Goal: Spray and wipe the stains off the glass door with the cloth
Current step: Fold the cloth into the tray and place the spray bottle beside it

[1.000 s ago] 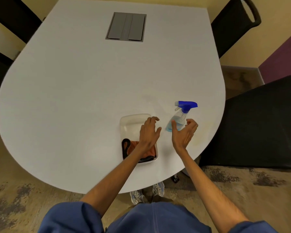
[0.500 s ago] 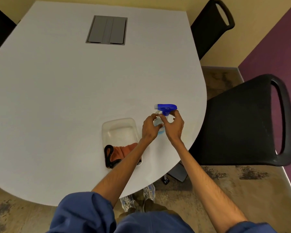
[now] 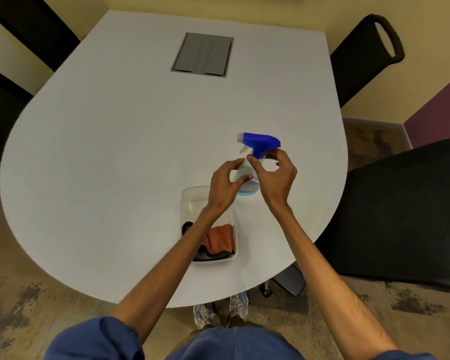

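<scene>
Gripping the spray bottle (image 3: 247, 175) from both sides, the two hands are now meeting over the white worktop (image 3: 115, 152). A second ago both were spread open short of it; now the left hand (image 3: 225, 184) is curling thumb and fingers around the clear body, and the right hand (image 3: 276, 178) is pinching the neck just under the blue trigger head (image 3: 260, 141). Whether the bottle's base is touching the worktop I cannot tell. The nozzle is pointing toward nine o'clock.

The orange cloth (image 3: 220, 241) is lying bunched in the near end of the clear tray (image 3: 192, 196), partly under the left forearm, with a dark strap-like piece beside it. The tray is sitting just at seven o'clock from the bottle, its near end close to the worktop's rounded front edge.

The bottle is standing nearer the worktop's three o'clock edge than its centre. Wide bare surface is stretching away toward nine and twelve o'clock, up to the grey hatch (image 3: 202, 55) set flush at twelve. A black chair (image 3: 400, 216) is crowding the three o'clock edge, another (image 3: 366, 53) is standing at one o'clock, and more dark chairs are lining the ten o'clock side.
</scene>
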The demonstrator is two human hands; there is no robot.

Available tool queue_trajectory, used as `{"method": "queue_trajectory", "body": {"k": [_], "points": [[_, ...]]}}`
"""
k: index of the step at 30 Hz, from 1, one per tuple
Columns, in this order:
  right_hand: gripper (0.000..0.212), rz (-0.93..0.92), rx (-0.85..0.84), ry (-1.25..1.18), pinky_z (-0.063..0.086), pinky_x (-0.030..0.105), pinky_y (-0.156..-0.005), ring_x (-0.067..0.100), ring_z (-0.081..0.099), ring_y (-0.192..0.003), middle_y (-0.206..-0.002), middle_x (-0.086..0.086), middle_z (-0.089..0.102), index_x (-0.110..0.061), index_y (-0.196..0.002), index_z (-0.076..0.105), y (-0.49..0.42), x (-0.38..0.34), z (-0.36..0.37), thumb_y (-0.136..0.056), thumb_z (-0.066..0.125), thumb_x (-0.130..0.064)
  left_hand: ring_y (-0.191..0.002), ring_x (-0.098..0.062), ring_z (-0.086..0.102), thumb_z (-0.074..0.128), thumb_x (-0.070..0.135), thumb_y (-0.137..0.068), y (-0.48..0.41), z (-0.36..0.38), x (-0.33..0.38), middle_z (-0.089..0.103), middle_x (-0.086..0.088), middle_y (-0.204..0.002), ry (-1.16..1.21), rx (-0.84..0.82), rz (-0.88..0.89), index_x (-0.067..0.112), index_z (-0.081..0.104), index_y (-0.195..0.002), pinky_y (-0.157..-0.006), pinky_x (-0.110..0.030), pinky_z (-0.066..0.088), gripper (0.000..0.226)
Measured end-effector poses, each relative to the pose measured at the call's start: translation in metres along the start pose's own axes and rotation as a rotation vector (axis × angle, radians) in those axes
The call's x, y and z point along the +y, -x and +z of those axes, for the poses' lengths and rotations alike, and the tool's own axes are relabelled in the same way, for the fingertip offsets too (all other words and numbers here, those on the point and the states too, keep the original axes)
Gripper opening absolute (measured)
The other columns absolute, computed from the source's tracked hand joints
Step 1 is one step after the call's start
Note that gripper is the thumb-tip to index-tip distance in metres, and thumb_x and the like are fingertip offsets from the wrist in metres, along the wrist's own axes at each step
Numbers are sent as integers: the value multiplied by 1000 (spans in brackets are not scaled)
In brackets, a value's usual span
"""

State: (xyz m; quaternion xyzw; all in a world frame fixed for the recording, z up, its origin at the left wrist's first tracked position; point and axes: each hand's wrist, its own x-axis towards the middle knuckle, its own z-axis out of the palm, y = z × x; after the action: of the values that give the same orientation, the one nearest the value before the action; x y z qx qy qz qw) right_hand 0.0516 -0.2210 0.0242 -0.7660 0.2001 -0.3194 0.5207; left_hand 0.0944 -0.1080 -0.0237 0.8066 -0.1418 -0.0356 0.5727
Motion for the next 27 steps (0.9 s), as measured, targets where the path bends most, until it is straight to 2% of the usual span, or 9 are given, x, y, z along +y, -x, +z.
{"method": "queue_trajectory", "body": {"k": [3, 7, 10, 12, 15, 19, 23, 25, 27], "points": [[38, -65, -29, -19, 52, 28, -90, 9, 66, -93, -101, 2, 74, -10, -110, 68, 1, -20, 20, -80, 81, -30, -101, -7, 62, 72, 34, -86, -4, -32, 2, 69, -2, -120, 4, 78, 29, 16, 65, -123, -85, -7, 47, 41], [41, -85, -115, -20, 47, 5, -83, -7, 62, -86, -100, -2, 74, -11, -110, 69, 9, -30, 48, -78, 82, -33, -97, -4, 64, 75, 31, -84, 1, -67, -8, 71, 0, -116, 13, 137, 10, 16, 67, -120, -81, -1, 46, 40], [42, -56, -179, 2, 45, 2, -80, -11, 61, -85, -97, -4, 73, -12, -109, 69, 24, -24, 64, -76, 85, -33, -98, -3, 65, 78, 26, -83, 13, -84, -24, 71, 1, -114, 8, 143, -33, 15, 68, -119, -81, -2, 46, 40], [41, -25, -215, 7, 49, 8, -83, -6, 63, -86, -96, -9, 71, -14, -109, 70, 37, -18, 70, -76, 85, -33, -100, -5, 66, 79, 25, -82, 22, -89, -37, 72, 1, -114, 1, 142, -69, 14, 68, -119, -82, -5, 48, 40], [43, 24, -265, 19, 55, 29, -89, 7, 67, -91, -99, -3, 74, -12, -110, 70, 54, -8, 73, -75, 86, -31, -102, -9, 66, 79, 23, -81, 33, -89, -54, 72, -2, -115, -38, 109, -117, 14, 67, -120, -85, -12, 47, 41], [47, 105, -326, 35, 53, 46, -95, 18, 68, -99, -106, 3, 74, -10, -116, 68, 67, 5, 76, -77, 84, -31, -101, -11, 65, 79, 21, -81, 40, -87, -70, 72, -4, -116, -71, 81, -182, 14, 67, -118, -88, -18, 49, 40], [49, 143, -343, 57, 52, 49, -95, 20, 67, -100, -108, 3, 74, -11, -118, 68, 73, 15, 77, -78, 84, -34, -104, -14, 65, 79, 18, -81, 43, -85, -77, 71, -6, -116, -71, 52, -223, 11, 67, -119, -94, -29, 50, 41], [48, 152, -346, 67, 53, 49, -95, 19, 67, -101, -109, 2, 74, -13, -118, 67, 75, 18, 78, -78, 84, -34, -104, -14, 64, 79, 18, -82, 44, -83, -79, 71, -7, -117, -73, 43, -233, 10, 66, -119, -94, -27, 49, 40], [48, 153, -350, 75, 53, 48, -95, 19, 67, -100, -109, 2, 73, -14, -117, 67, 77, 22, 79, -77, 84, -33, -103, -12, 63, 78, 17, -82, 44, -81, -81, 71, -8, -117, -77, 34, -243, 9, 66, -119, -89, -17, 46, 40]]}}
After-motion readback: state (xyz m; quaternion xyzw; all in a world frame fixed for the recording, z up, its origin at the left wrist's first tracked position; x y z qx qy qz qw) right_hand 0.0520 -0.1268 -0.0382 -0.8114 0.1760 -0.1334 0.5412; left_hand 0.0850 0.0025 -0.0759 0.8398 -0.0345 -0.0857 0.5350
